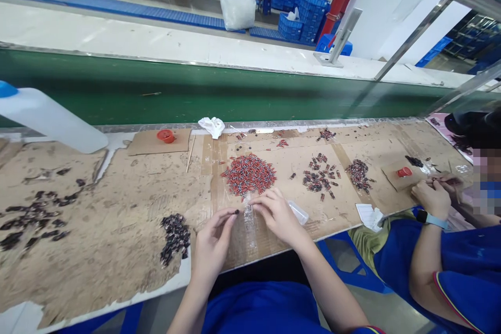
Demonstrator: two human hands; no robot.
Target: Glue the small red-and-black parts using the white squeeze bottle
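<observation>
My left hand [214, 234] is closed in a pinch on a tiny dark part [236, 212], held just above the cardboard-covered bench [129, 229]. My right hand [276, 212] lies beside it with fingers curled toward the same spot; what it holds, if anything, is hidden. Right behind both hands is a heap of small red parts [249, 173]. A pile of small black parts [175, 236] sits to the left of my left hand. A clear plastic bit [298, 212] lies at my right hand's outer side.
Two clusters of dark and red parts [319, 177] [358, 173] lie to the right. A co-worker's hands [434, 195] work at the far right. A red cap [166, 136], crumpled tissue [212, 126], white bottle [47, 117] and green conveyor belt [195, 91] lie behind.
</observation>
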